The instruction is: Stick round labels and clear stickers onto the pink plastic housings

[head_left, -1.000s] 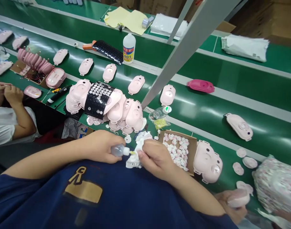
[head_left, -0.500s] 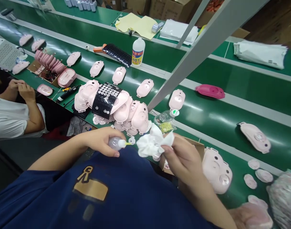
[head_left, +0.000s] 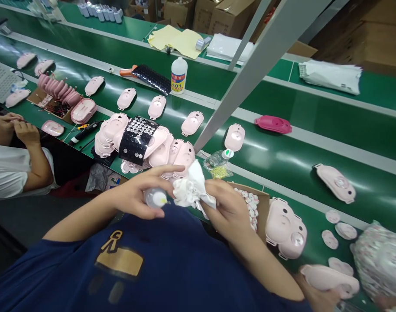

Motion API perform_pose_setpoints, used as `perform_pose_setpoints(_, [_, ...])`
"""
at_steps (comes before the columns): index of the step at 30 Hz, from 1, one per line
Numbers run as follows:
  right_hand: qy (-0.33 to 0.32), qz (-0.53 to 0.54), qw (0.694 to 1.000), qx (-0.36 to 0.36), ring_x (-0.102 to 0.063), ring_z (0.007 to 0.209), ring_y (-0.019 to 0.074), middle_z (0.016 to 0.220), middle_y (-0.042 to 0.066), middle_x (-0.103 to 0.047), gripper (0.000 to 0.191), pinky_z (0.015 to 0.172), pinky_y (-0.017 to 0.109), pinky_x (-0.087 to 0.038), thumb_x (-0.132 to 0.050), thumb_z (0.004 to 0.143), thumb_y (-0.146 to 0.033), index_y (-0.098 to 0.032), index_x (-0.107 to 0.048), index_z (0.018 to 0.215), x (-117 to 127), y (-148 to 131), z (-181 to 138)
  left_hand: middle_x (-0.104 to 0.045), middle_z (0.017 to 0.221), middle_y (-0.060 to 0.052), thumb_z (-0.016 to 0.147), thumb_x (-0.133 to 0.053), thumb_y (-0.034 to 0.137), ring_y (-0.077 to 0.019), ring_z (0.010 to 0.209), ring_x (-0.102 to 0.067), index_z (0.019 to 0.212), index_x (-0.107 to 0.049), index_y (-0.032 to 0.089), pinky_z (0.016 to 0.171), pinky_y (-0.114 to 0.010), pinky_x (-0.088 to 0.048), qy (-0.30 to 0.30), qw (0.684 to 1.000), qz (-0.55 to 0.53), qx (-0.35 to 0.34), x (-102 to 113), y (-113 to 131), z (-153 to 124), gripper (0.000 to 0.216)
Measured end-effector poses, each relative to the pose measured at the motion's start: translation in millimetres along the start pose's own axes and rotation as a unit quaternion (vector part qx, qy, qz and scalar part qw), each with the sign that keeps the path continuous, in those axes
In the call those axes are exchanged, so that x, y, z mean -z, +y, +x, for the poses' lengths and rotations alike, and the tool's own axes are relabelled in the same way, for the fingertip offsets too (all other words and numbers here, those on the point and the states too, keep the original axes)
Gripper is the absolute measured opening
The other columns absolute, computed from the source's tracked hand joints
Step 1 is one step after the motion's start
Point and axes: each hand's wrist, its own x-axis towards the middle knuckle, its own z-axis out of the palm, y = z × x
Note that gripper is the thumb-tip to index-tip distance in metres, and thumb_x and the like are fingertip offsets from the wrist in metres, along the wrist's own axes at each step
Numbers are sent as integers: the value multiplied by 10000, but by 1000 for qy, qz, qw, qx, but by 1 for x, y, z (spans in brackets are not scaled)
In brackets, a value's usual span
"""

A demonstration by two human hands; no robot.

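From here, I see the left hand [head_left: 140, 186] hold a little bottle [head_left: 154, 198]. The right hand [head_left: 226, 207] pinches a white cloth [head_left: 190, 188] — near the bottle.

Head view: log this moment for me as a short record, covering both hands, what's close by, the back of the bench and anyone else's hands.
Left hand: holds a small squeeze bottle with a yellow tip
Right hand: grips a crumpled white wad
Close by: pile of pale pink shells, black sheet of round pieces lying on it
Right side: cardboard box of small pieces, partly hidden by the right arm
Farther back: upright white bottle marked 401
Other people: co-worker's hands at left, together; another hand at lower right, holding a pale shell
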Motion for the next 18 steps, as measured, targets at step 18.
perform_pose_setpoints(18, [7,-48,998,-32,-616,1088,248,1188,99,-630,375,904,412,-520,-587,940,-246,-257,-562,1314,-10,-3,2,-574,1390,-193,724,-803,500,-179,738,-689,1103,-708,185,724,-367,-580,30,979,-154,128,-15,-12,3,502])
